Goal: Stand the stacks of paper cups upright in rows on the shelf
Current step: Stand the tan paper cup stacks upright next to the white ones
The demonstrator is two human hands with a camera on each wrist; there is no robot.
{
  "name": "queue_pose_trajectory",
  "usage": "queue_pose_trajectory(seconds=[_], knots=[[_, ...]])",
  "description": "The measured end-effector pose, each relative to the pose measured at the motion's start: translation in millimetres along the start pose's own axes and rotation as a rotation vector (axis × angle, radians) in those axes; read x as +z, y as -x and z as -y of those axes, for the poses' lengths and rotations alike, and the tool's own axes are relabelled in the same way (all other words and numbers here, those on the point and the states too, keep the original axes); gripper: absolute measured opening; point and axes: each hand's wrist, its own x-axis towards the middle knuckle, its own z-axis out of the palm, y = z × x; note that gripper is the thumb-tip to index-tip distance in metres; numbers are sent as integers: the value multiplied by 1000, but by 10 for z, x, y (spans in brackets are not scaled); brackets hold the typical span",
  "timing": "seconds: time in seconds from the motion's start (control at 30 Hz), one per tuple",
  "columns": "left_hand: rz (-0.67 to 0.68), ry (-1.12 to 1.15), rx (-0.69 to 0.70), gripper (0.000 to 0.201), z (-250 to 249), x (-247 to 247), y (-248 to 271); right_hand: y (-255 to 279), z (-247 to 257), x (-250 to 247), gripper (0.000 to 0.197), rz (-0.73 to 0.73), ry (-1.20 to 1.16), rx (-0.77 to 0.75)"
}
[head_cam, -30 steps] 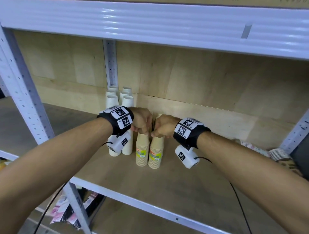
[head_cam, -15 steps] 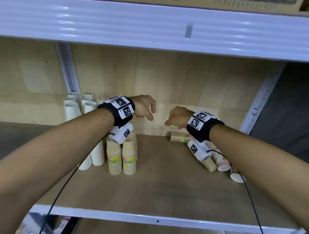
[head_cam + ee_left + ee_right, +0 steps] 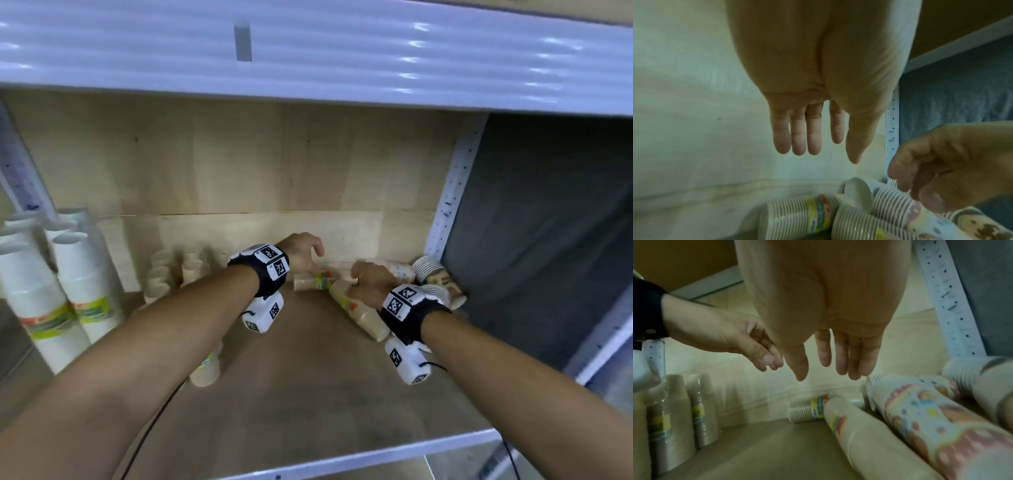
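Several cup stacks lie on their sides at the shelf's back right: a short brown stack (image 3: 311,281) (image 3: 809,408) (image 3: 795,216), a long brown stack (image 3: 363,315) (image 3: 869,434) and patterned stacks (image 3: 442,284) (image 3: 931,418). My left hand (image 3: 305,255) (image 3: 818,154) hovers over the short brown stack with straight fingers and holds nothing. My right hand (image 3: 363,284) (image 3: 834,374) hangs just above the long brown stack, fingers straight, also empty. Upright brown stacks (image 3: 164,274) (image 3: 670,426) stand to the left.
Tall white cup stacks (image 3: 68,291) stand upright at the far left. One more brown stack (image 3: 205,370) stands under my left forearm. The shelf board (image 3: 308,394) has bare wood in front. A perforated white post (image 3: 452,192) bounds the right side.
Both hands left the upright brown stacks and moved right toward the lying pile. Their fingers uncurled. The view swung right with them.
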Motion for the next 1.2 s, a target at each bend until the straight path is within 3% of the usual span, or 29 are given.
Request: queue_pose_trajectory(seconds=[0.17, 0.37, 0.53, 0.63, 0.93, 1.2], knots=[[20, 28, -7, 44, 38, 327, -219, -32, -229, 267, 55, 3, -36, 9], [-29, -22, -28, 50, 127, 599, -479, -61, -334, 496, 40, -18, 34, -9], [-34, -81, -47, 54, 195, 759, -636, -79, -442, 547, 48, -3, 16, -3], [-54, -139, -39, 56, 212, 853, -686, -84, -491, 620, 65, 12, 16, 23], [-17, -96, -37, 52, 271, 909, -750, -140, -497, 659, 82, 42, 34, 70], [3, -77, -45, 58, 338, 828, -715, -151, -448, 606, 82, 42, 55, 75]])
